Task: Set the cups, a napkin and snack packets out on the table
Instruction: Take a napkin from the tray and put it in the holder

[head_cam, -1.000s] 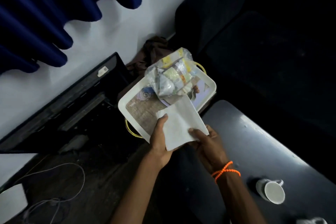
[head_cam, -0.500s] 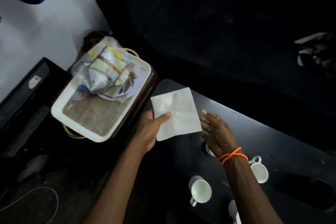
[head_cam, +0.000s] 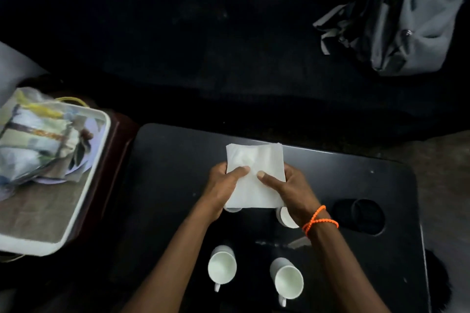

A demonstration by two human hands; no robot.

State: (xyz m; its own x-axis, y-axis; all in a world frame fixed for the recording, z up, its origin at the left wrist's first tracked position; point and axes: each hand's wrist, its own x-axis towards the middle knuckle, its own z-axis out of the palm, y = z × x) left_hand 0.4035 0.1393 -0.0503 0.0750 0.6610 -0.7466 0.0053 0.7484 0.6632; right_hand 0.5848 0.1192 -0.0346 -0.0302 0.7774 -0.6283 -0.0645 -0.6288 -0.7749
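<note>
Two white cups nearest, at about 6 o'clock on the dark table (head_cam: 178, 185): left cup (head_cam: 222, 267) and right cup (head_cam: 289, 281), both upright, mouths open, handles toward the near edge, standing apart. Just beyond them, parts of two more cups: the rim of one (head_cam: 232, 209) peeping from under the napkin's near left corner, another (head_cam: 286, 217) half hidden behind the right wrist with its orange bead bracelet (head_cam: 319, 221). At the table's centre, a white folded napkin (head_cam: 254, 173) held flat between both hands, above the table surface; whether touching it, cannot tell. Left hand (head_cam: 221, 185) in a closed grip on the napkin's left edge, thumb pressed on top. Right hand (head_cam: 287, 185) likewise clenched on the right edge, thumb on top, thumbs near each other. At 3 o'clock on the table, a dark round recess (head_cam: 361, 216). At 9 o'clock, beside the table, a white tray (head_cam: 84, 185) on a dark reddish stand (head_cam: 112, 155), carrying a clear bag of snack packets (head_cam: 38, 140) at its far end. Farthest, at 1 o'clock, a grey backpack (head_cam: 412, 20) on a dark sofa (head_cam: 203, 46).
</note>
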